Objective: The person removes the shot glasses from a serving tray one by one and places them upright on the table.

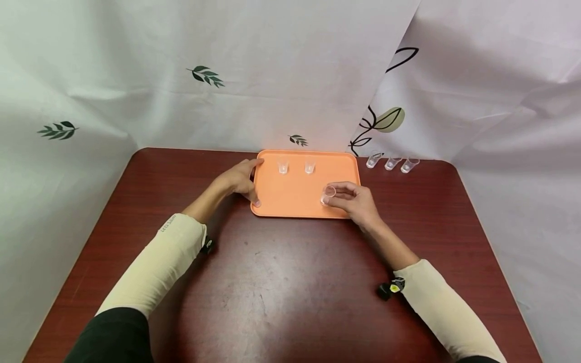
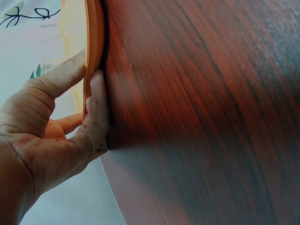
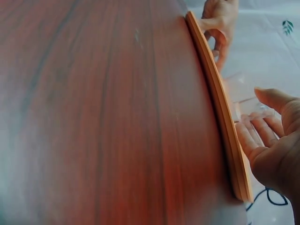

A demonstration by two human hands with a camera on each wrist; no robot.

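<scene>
Orange and smooth, with rounded corners and a low raised rim, the tray (image 1: 290, 201) lies at the far middle of the table (image 1: 249, 282), whose dark red-brown top shows streaky wood grain and a dull shine. The left hand (image 1: 240, 179) grasps the tray's left end, thumb at the near corner and a finger by the far one. The right hand (image 1: 356, 205) pinches a clear cup (image 1: 328, 195) between thumb and fingers over the near right part of the tray; this cup leans, its round mouth a thin pale ring, and whether its base touches the tray I cannot tell. Two cups (image 1: 283, 167), just as clear and tapering towards the base, stand upright on the far part of the tray, side by side but apart. Three cups (image 1: 392, 163) form a short row on the table, beyond the tray's right end. White cloth (image 1: 136, 60) with soft creases hangs behind, printed with dark green leaf sprigs (image 1: 206, 75) and, farther right, a black-lined stem (image 1: 369, 126). Cream sleeves (image 1: 168, 252) cover both forearms.
</scene>
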